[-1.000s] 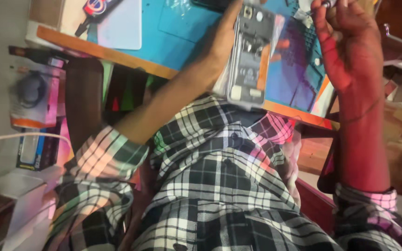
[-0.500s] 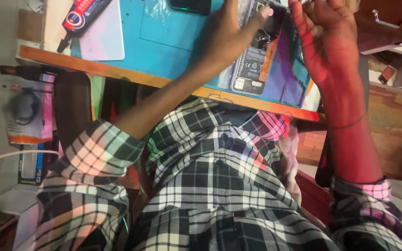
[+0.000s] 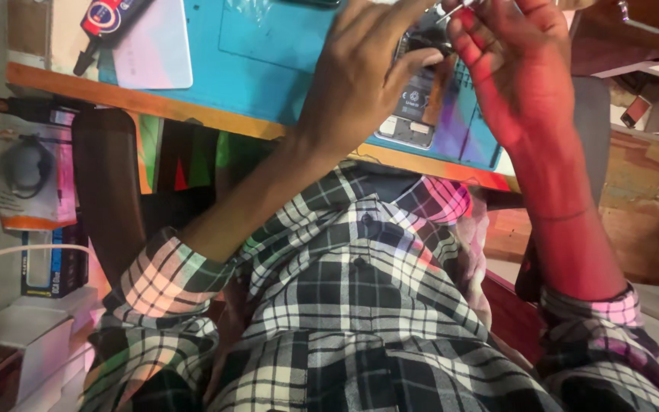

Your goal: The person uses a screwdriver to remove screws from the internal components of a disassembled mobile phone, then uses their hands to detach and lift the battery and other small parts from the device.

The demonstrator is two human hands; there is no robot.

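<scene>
My left hand [image 3: 360, 76] rests over an opened phone [image 3: 417, 114] with its back cover off, gripping its left edge and upper part. The phone lies on a blue work mat [image 3: 261, 53] near the desk's front edge. My right hand [image 3: 512, 69] is just right of the phone, fingers pinched on a thin metal tool [image 3: 451, 9] whose tip points toward the phone's top. Most of the phone is hidden under my left hand. My checked shirt [image 3: 360, 305] fills the lower part of the view.
The wooden desk edge [image 3: 116, 88] runs under the mat. A red-and-black tool [image 3: 104, 15] and a white pad [image 3: 154, 46] lie at the top left. Packaged goods [image 3: 28, 175] and a white box [image 3: 17, 336] sit left; a drawer with a handle [image 3: 634, 23] stands right.
Both hands and the phone have shifted toward the top of the view. My left hand now covers more of the phone, and my right hand has closed on the thin tool.
</scene>
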